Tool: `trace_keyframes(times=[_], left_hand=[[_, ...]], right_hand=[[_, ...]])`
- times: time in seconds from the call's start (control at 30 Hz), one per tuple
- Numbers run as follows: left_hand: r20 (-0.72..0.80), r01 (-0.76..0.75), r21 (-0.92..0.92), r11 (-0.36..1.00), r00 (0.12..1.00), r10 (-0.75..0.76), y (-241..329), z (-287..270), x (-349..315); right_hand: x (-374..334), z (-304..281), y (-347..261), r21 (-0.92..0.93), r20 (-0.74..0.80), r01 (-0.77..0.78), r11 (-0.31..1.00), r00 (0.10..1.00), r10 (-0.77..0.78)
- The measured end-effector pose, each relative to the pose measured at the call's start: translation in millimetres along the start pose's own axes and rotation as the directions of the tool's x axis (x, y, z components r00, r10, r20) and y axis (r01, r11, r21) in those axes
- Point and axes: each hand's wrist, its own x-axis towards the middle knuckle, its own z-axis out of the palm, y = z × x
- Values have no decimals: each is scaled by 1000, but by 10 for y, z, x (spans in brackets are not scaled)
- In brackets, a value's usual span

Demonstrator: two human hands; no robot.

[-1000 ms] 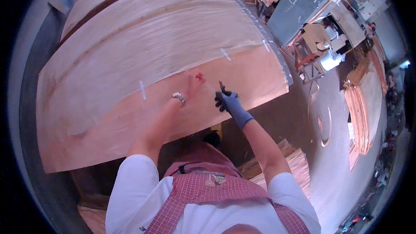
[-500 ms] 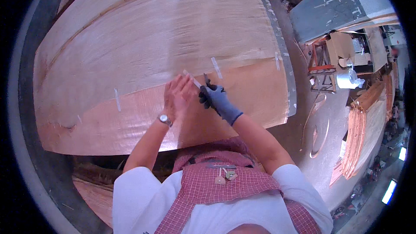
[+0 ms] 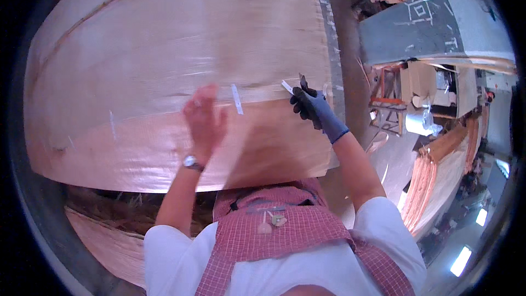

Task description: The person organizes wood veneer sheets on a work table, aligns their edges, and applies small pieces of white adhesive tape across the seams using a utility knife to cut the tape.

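Left hand is motion-blurred; its fingers cannot be told apart, nor whether they touch the veneer. Right hand, in a dark glove, grips something thin and dark: only a tip shows above the fingers, kind undeterminable. A white strip at its fingertips is partly covered by the glove. The veneer runs out of the top edge; its near edge is masked by the apron. The counter beneath is wholly hidden. Items on the cart are too small to identify.
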Motion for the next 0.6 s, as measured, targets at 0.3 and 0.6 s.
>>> trace_keyframes(times=[0.3,0.6], left_hand=[[192,-211,12,977,960,205,1292,1278,89],[717,-273,127,954,690,102,1526,742,265]], right_hand=[[142,-368,115,189,225,-72,979,974,28],[-684,-2003,654,-136,498,-255,957,818,288]])
